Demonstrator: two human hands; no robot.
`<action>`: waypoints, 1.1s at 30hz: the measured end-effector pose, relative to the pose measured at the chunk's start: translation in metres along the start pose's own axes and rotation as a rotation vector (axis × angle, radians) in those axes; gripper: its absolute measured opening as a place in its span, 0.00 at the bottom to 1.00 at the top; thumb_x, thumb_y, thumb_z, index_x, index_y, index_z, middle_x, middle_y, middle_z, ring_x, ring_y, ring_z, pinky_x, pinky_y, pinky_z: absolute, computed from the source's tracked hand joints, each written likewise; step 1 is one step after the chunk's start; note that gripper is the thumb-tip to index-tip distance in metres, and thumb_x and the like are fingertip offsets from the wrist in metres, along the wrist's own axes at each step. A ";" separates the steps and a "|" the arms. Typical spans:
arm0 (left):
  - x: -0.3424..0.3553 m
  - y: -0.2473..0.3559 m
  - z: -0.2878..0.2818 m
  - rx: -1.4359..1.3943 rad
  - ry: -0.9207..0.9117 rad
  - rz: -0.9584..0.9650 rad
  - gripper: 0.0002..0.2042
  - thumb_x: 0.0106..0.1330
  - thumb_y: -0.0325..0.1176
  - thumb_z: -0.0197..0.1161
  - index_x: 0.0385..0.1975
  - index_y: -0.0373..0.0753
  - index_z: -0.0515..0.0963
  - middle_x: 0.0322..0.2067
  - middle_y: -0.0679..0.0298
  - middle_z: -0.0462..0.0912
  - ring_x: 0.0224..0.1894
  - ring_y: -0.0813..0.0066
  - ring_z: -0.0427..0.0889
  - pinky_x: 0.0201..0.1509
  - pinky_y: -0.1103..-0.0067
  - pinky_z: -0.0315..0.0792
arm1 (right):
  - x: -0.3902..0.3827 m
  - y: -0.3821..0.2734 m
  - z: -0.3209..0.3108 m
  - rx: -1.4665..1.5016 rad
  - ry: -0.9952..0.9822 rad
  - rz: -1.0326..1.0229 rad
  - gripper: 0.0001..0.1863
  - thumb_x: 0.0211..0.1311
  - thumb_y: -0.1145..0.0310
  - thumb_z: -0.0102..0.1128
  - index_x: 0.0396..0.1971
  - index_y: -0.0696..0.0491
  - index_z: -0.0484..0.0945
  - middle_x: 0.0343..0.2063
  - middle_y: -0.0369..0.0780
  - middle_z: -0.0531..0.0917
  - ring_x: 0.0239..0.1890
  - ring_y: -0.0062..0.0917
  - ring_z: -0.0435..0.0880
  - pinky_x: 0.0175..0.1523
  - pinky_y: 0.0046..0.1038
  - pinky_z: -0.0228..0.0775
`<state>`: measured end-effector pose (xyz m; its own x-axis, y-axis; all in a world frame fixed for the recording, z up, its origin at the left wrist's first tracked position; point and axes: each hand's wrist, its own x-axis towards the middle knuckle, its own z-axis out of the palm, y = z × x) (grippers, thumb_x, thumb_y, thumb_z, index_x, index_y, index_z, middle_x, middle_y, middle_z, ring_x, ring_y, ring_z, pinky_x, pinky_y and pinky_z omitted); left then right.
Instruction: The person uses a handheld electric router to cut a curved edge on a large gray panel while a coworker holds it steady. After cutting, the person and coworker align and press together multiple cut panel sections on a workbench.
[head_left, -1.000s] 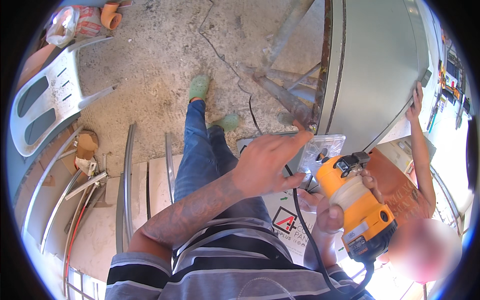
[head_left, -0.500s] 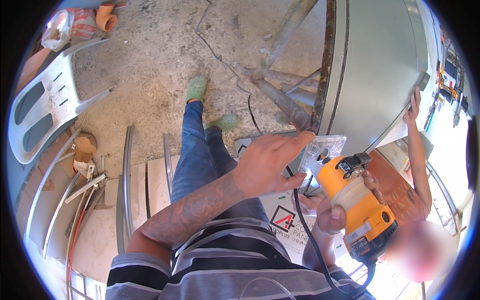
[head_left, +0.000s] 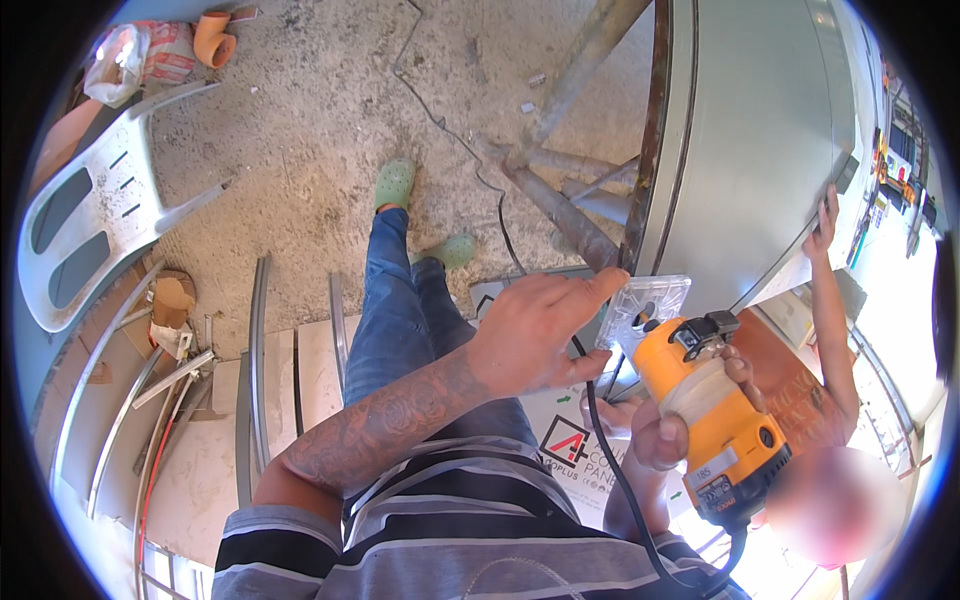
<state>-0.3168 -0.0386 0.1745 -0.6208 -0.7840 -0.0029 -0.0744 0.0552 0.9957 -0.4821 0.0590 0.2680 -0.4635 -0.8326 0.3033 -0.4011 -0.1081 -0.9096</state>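
Note:
My right hand [head_left: 660, 430] grips the yellow corded trim router [head_left: 720, 440] round its taped body, the router tilted with its clear base plate [head_left: 660, 295] against the lower end of the grey-green metal panel [head_left: 750, 120]. My left hand [head_left: 540, 320] grips the base plate's left edge, index finger along the top and thumb lower down. The cutting bit is hard to make out. A black cord [head_left: 620, 470] hangs from the router past my left thumb. Behind the router a co-worker [head_left: 830, 310] in orange has a hand on the panel's far edge.
A white plastic chair [head_left: 120, 170], orange pipe elbow [head_left: 213, 42] and bag are at left. Curved metal strips [head_left: 258, 360] and cardboard [head_left: 172, 300] lie lower left. Steel tubes [head_left: 560, 205] stand beside the panel. A cord crosses the concrete floor [head_left: 300, 120]. A printed board [head_left: 555, 405] lies below my hands.
The router and its base plate have shifted slightly downward in view, both my hands still on them. The co-worker's hand on the panel edge sits a little lower than a second ago.

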 end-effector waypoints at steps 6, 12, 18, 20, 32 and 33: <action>0.006 -0.001 -0.005 -0.007 0.003 0.006 0.43 0.48 0.35 0.83 0.69 0.37 0.73 0.32 0.60 0.82 0.37 0.58 0.85 0.45 0.65 0.79 | 0.010 -0.001 -0.005 0.001 -0.108 -0.002 0.45 0.62 0.62 0.74 0.74 0.53 0.58 0.67 0.48 0.74 0.72 0.42 0.71 0.79 0.47 0.62; 0.009 -0.003 -0.007 -0.005 0.005 0.017 0.43 0.50 0.36 0.82 0.70 0.37 0.72 0.34 0.58 0.84 0.38 0.57 0.86 0.46 0.65 0.80 | 0.017 -0.004 -0.017 -0.256 -0.255 -0.046 0.46 0.62 0.61 0.75 0.74 0.54 0.57 0.67 0.49 0.74 0.72 0.43 0.71 0.80 0.47 0.61; 0.016 -0.003 -0.012 0.004 -0.013 0.013 0.43 0.50 0.36 0.83 0.70 0.37 0.72 0.35 0.57 0.84 0.38 0.56 0.86 0.46 0.64 0.80 | 0.017 0.001 0.009 -0.161 -0.036 -0.070 0.46 0.62 0.59 0.75 0.73 0.54 0.57 0.66 0.49 0.74 0.72 0.43 0.71 0.80 0.48 0.62; 0.019 -0.004 -0.014 0.003 -0.004 0.016 0.43 0.49 0.36 0.83 0.70 0.37 0.72 0.35 0.57 0.84 0.39 0.56 0.86 0.46 0.64 0.80 | 0.020 0.002 0.014 -0.118 -0.015 -0.042 0.46 0.62 0.59 0.75 0.73 0.55 0.57 0.65 0.49 0.74 0.72 0.43 0.71 0.80 0.48 0.62; 0.032 -0.006 -0.021 -0.019 -0.013 -0.001 0.44 0.49 0.37 0.83 0.70 0.38 0.73 0.34 0.59 0.83 0.38 0.58 0.85 0.46 0.65 0.80 | 0.032 0.006 0.019 -0.098 -0.004 -0.040 0.46 0.62 0.59 0.75 0.73 0.56 0.57 0.66 0.50 0.74 0.73 0.44 0.71 0.80 0.49 0.61; 0.033 -0.005 -0.022 -0.018 -0.017 -0.007 0.44 0.48 0.37 0.83 0.70 0.38 0.73 0.34 0.59 0.83 0.38 0.58 0.85 0.45 0.65 0.80 | 0.034 0.006 0.021 -0.110 -0.005 -0.043 0.46 0.62 0.59 0.75 0.73 0.56 0.57 0.66 0.50 0.74 0.73 0.44 0.71 0.80 0.49 0.61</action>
<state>-0.3195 -0.0788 0.1711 -0.6336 -0.7736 -0.0112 -0.0647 0.0386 0.9972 -0.4838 0.0189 0.2670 -0.4401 -0.8312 0.3398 -0.5048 -0.0839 -0.8592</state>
